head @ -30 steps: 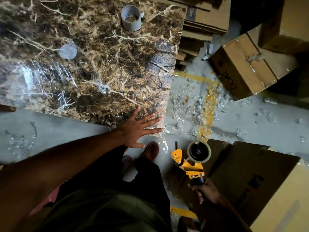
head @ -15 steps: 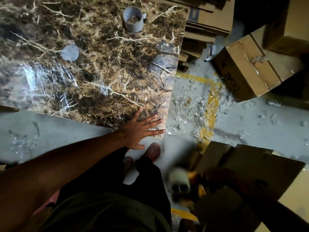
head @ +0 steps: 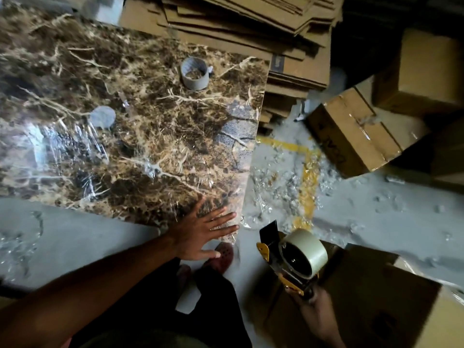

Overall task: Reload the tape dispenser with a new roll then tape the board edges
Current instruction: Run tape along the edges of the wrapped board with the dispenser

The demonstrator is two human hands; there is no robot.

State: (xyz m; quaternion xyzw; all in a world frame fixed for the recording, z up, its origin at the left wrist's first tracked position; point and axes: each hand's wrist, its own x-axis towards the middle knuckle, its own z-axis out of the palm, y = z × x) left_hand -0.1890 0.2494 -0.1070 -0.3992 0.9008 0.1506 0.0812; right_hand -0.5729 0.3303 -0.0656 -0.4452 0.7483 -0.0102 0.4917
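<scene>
Since half a second ago the tape dispenser (head: 286, 262) has come up out of the blur by the person's right side and now sits sharp and higher, just right of the board's near corner; a second ago it hung lower with the roll face-on. The left hand has stayed where it was on that corner.

Head view: the left hand (head: 200, 232) lies flat with fingers straight and spread, palm pressing the near right corner of the marble-patterned board (head: 130, 126), fingertips reaching toward the right edge and the thumb hanging off the near edge above a reddish shoe (head: 222, 254). Clear film wrinkles over the board's surface. The right hand (head: 313, 301) shows only partly at the bottom, fingers curled round the dispenser's handle; how tightly cannot be told, as the hand is blurred. The dispenser is yellow and black, tilted, with a full pale tape roll (head: 305, 252) mounted on it and its black front plate pointing toward the board corner, near but not touching. An empty grey tape core (head: 194, 72) stands upright on the far part of the board. Beyond the board's right edge lie stacked flat cardboard sheets (head: 251, 21), a cardboard box (head: 351, 136) and scraps of clear film on the grey floor (head: 376, 209) with its yellow line.
</scene>
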